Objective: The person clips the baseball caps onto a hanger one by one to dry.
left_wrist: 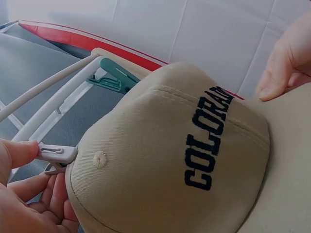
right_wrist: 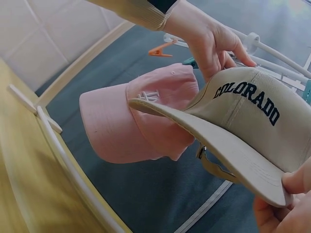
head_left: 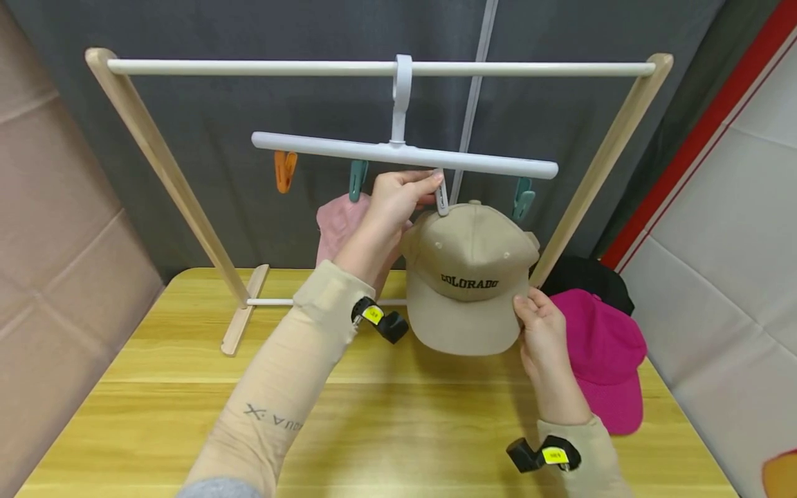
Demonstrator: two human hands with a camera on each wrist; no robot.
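A tan baseball cap (head_left: 470, 242) lettered "COLORADO" is held up below a white hanger (head_left: 336, 147), its brim toward me. My left hand (head_left: 387, 200) pinches a light grey clothespin (left_wrist: 57, 153) between thumb and fingers at the upper left edge of the crown. In the left wrist view the clothespin's tip meets the cap's edge; how far it bites is hidden. With thumb and fingers, my right hand (head_left: 546, 335) grips the side of the brim (right_wrist: 233, 150). Behind my left hand, a pink cap (right_wrist: 141, 114) hangs by a green clothespin (head_left: 358, 181).
An orange clothespin (head_left: 284, 171) and another green one (head_left: 523, 199) hang from the hanger. The hanger hooks over the white rail (head_left: 249, 67) of a wood-sided rack. On the wooden table (head_left: 386, 429), a magenta cap (head_left: 600, 346) and a black cap (head_left: 582, 273) lie at right.
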